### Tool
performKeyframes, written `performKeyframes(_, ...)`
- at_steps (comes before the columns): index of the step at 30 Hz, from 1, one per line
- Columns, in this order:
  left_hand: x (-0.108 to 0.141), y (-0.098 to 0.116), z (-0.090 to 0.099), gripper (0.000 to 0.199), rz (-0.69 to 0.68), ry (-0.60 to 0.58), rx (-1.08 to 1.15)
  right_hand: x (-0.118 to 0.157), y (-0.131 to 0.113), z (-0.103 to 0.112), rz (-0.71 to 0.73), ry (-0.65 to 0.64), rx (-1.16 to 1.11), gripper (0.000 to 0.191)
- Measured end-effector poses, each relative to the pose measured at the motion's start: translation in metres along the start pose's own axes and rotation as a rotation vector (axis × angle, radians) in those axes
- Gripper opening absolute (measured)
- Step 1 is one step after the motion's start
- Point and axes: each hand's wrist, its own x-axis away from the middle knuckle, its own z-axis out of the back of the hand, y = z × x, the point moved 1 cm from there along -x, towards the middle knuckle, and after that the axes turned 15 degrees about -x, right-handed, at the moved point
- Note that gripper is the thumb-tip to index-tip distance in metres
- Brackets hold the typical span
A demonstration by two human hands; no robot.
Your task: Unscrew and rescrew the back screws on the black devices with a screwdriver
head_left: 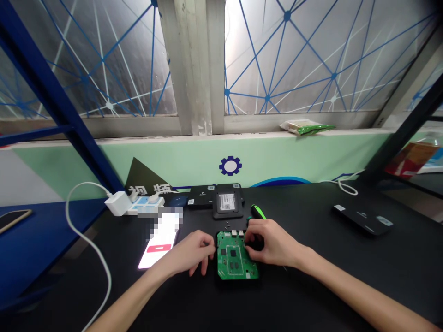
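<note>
A green circuit board [233, 253] lies in a shallow black case [217, 240] on the dark table, two metal ports on its far edge. At its left side my left hand [199, 251] is closed, thumb and index finger pressed at the case's rim and the other fingers curled below. Across from it, my right hand [265, 240] pinches at the board's right edge with thumb and index finger; the exact contact is hard to see. Just beyond the board lie several small screws [227, 225]. Behind my right hand is a green-and-black screwdriver handle [258, 212], partly covered.
A black cover with a white label [227, 203] rests before black boxes [200, 196]. Left are a lit phone [161, 244], a power strip [145, 204] and a white charger [118, 203] with a trailing cable. Another black box [362, 220] lies right.
</note>
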Motion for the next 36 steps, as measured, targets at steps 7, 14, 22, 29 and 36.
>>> performKeyframes(7, 0.001, 0.003, 0.0, 0.024, 0.028, 0.005, -0.009, 0.0, 0.001, 0.001, 0.018, -0.013, 0.093, 0.006)
performKeyframes(14, 0.0, -0.002, -0.002, 0.025, -0.02, 0.062, -0.058, 0.001, 0.001, 0.002, 0.021, -0.018, 0.089, 0.007)
performKeyframes(22, -0.003, -0.01, -0.002, 0.028, -0.028, 0.051, -0.079, -0.002, 0.012, 0.017, 0.003, 0.159, 0.054, 0.014)
performKeyframes(29, -0.001, -0.008, 0.0, 0.027, -0.034, 0.054, -0.084, -0.003, 0.023, 0.031, -0.063, 0.207, 0.072, 0.017)
performKeyframes(36, 0.001, -0.005, 0.001, 0.028, -0.037, 0.052, -0.087, -0.003, 0.023, 0.034, -0.112, 0.225, 0.089, 0.019)
